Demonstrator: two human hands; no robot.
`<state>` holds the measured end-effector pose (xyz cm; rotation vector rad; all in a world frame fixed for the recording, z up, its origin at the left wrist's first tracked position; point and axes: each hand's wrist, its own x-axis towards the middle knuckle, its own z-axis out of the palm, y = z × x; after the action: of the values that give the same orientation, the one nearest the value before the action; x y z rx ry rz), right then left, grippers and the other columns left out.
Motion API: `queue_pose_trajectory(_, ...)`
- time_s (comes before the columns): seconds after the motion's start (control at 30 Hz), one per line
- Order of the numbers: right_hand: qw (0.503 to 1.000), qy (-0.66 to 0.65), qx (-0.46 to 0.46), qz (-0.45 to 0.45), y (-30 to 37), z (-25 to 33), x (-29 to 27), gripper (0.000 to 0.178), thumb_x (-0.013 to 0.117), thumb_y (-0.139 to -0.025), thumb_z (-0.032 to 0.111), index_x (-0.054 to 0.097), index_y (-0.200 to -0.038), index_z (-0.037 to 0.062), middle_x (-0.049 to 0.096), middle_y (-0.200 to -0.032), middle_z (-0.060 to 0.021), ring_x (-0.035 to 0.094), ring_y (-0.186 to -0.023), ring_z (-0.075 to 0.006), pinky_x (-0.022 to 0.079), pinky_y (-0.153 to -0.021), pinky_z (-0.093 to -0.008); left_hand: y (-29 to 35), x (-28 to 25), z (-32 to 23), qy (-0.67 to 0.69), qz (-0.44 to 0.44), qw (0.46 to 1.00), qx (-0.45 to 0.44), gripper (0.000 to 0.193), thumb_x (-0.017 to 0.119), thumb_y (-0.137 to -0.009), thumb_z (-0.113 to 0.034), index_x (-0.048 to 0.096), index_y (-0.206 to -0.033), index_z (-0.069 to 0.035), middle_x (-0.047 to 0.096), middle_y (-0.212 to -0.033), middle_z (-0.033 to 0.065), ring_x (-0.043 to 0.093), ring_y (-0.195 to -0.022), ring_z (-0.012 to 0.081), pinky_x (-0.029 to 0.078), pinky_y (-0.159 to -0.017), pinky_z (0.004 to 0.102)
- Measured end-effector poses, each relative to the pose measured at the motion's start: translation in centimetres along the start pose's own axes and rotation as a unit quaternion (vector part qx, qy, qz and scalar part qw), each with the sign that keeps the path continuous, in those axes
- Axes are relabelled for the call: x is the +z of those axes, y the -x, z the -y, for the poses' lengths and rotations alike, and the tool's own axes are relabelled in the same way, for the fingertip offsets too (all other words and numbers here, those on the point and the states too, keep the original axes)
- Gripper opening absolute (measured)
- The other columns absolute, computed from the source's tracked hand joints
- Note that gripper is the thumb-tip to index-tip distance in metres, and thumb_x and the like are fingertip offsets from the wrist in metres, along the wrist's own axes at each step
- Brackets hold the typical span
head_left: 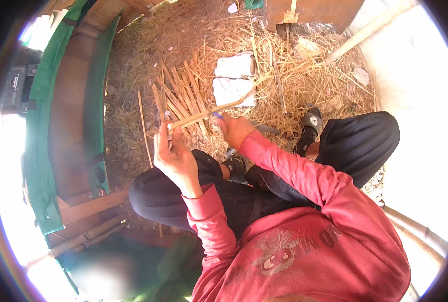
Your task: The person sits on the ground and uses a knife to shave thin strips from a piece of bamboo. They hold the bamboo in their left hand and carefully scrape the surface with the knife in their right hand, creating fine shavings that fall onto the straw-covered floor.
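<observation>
A pale split bamboo strip (196, 117) slants across the space in front of me, its far end reaching over a white block (234, 91). My left hand (174, 156) pinches the strip's near left end between thumb and fingers. Closed beside the strip's middle is my right hand (235, 131), with a small blue part (217, 115) showing at its fingertips. The rest of that held thing is hidden, so I cannot tell its kind. Beyond my left hand, several cut bamboo strips (183, 93) lie in a loose pile on the ground.
Straw and shavings (304, 75) cover the ground around a second white block (235, 66). A green-edged wooden frame (73, 116) stands at left. On the right, a pole (370, 32) leans against a pale wall (415, 85). My bent knees (362, 143) flank the work.
</observation>
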<state>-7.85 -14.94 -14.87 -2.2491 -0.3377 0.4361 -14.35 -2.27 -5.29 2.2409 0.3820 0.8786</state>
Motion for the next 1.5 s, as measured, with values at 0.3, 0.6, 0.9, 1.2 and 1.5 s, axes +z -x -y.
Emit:
queue_pose_trajectory(0.3, 0.991, 0.119, 0.037, 0.052, -0.2, -5.5, 1.3, 0.045, 0.039, -0.101, 0.041, 0.059, -0.108, 0.0013, 0.068, -0.091, -0.0264, 0.066, -0.084, -0.0432, 0.051, -0.076, -0.0542, 0.0, 0.8, 0.0, 0.050, -0.044, 0.996, -0.053, 0.026, 0.064, -0.095, -0.015, 0.065, -0.113, 0.004, 0.067, -0.092, 0.0096, 0.066, -0.072, 0.0141, 0.052, -0.062, 0.0268)
queue_pose_trajectory(0.6, 0.994, -0.087, -0.046, -0.054, -2.1, -4.8, -0.5, 0.047, 0.041, -0.102, 0.043, 0.063, -0.104, 0.0020, 0.066, -0.087, -0.0284, 0.063, -0.082, -0.0474, 0.050, -0.073, -0.0552, 0.5, 0.7, 0.1, 0.034, -0.005, 0.999, -0.033, 0.024, 0.057, -0.098, -0.012, 0.061, -0.118, -0.001, 0.071, -0.086, 0.0076, 0.062, -0.069, 0.0104, 0.050, -0.064, 0.0252)
queue_pose_trajectory(0.9, 0.996, -0.037, -0.037, -0.077, -1.7, -6.7, 3.1, 0.042, 0.043, -0.101, 0.044, 0.059, -0.105, 0.0054, 0.062, -0.070, -0.0279, 0.061, -0.068, -0.0489, 0.049, -0.063, -0.0560, -0.1, 0.3, -0.5, 0.035, 0.046, 0.998, 0.002, 0.016, 0.055, -0.097, -0.008, 0.063, -0.111, -0.004, 0.072, -0.094, 0.0027, 0.056, -0.067, 0.0083, 0.045, -0.064, 0.0228)
queue_pose_trajectory(1.2, 0.995, -0.007, -0.030, -0.097, -2.0, -5.6, 3.5, 0.042, 0.042, -0.101, 0.043, 0.058, -0.104, 0.0040, 0.062, -0.070, -0.0271, 0.063, -0.069, -0.0469, 0.050, -0.062, -0.0553, 0.0, 0.4, -0.7, 0.048, 0.045, 0.997, -0.042, 0.018, 0.055, -0.098, -0.009, 0.062, -0.113, -0.002, 0.072, -0.099, 0.0074, 0.066, -0.084, 0.0118, 0.053, -0.075, 0.0267)
queue_pose_trajectory(1.5, 1.000, 0.006, 0.016, -0.004, -2.8, -7.4, 2.3, 0.048, 0.035, -0.103, 0.045, 0.057, -0.114, 0.0039, 0.066, -0.086, -0.0283, 0.066, -0.083, -0.0447, 0.052, -0.072, -0.0537, -0.1, 0.5, -1.0, 0.042, 0.066, 0.997, -0.026, 0.017, 0.052, -0.098, -0.004, 0.061, -0.112, -0.002, 0.070, -0.101, 0.0081, 0.066, -0.090, 0.0140, 0.055, -0.078, 0.0291)
